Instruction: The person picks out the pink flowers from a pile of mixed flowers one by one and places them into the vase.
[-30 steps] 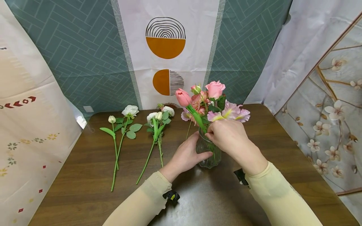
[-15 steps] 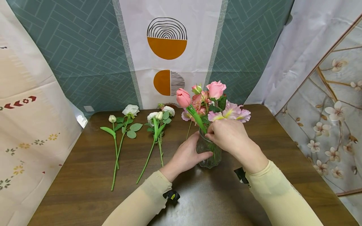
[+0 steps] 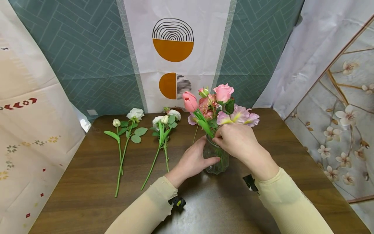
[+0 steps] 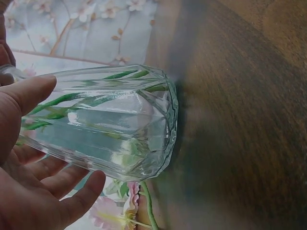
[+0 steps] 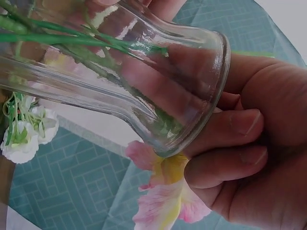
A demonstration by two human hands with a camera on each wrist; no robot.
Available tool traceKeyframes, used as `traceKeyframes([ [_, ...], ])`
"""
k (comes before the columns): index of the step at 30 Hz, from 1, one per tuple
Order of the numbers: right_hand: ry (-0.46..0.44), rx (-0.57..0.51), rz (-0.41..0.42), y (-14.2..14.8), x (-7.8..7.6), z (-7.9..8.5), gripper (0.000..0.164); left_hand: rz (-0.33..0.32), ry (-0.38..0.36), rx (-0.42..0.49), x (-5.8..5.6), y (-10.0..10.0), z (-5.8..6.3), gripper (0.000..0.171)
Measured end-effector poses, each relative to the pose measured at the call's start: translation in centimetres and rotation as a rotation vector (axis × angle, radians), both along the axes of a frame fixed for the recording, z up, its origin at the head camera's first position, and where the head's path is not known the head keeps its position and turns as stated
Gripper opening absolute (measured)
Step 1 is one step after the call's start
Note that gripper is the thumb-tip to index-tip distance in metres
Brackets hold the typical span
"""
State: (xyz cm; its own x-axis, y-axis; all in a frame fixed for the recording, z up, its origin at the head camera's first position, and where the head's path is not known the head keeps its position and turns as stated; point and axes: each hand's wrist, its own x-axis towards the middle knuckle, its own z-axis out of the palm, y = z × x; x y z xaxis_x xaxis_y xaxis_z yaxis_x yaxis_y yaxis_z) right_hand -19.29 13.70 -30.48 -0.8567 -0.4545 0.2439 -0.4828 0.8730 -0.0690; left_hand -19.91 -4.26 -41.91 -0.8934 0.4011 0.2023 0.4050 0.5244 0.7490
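A clear glass vase [image 3: 217, 164] stands upright on the wooden table, green stems showing through its wall. My left hand [image 3: 191, 159] holds it from the left, thumb in front; in the left wrist view the fingers spread along the other side of the glass. At the vase mouth my right hand [image 3: 238, 139] pinches flower stems, some fingers inside the rim [image 5: 220, 91] in the right wrist view. Above rise a pink tulip [image 3: 190, 102], a pink rose [image 3: 223, 93], salmon-pink blooms [image 3: 206, 107] and a lilac flower with yellow throats [image 3: 241, 115]. The right hand hides part of the bouquet.
Left on the table [image 3: 87, 182] lie a white tulip [image 3: 116, 123] and a white rose [image 3: 135, 114] with crossing stems. Nearer the vase lies another bunch of white flowers [image 3: 164, 120]. Printed cloths [image 3: 90, 65] hang behind and at both sides.
Both hands keep their places at the vase. The pink tulip's leaves have shifted and fanned out slightly, and the lilac petals beside the right hand have turned a little. The view has drifted slightly.
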Motion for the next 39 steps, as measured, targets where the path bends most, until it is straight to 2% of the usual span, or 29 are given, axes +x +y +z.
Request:
traceKeyframes([
  [8,0.002,-0.003,-0.037,0.2,0.8,-0.1,0.026,-0.028,-0.031,0.003,0.1,-0.5,0.4,0.088],
  [14,0.007,-0.034,-0.068,0.7,1.8,0.0,0.012,-0.034,-0.034,-0.019,0.1,-1.3,0.8,0.080],
  [23,0.024,-0.132,-0.071,2.2,2.9,-0.6,0.009,-0.031,-0.029,-0.129,0.0,-3.2,1.2,0.077],
  [31,0.054,-0.207,-0.076,3.3,3.9,-1.1,0.009,0.025,-0.004,-0.180,-1.4,-4.1,1.3,0.066],
  [39,0.129,-0.287,-0.085,4.3,4.7,-1.8,0.020,0.096,-0.008,-0.229,-3.8,-4.8,1.0,0.059],
])
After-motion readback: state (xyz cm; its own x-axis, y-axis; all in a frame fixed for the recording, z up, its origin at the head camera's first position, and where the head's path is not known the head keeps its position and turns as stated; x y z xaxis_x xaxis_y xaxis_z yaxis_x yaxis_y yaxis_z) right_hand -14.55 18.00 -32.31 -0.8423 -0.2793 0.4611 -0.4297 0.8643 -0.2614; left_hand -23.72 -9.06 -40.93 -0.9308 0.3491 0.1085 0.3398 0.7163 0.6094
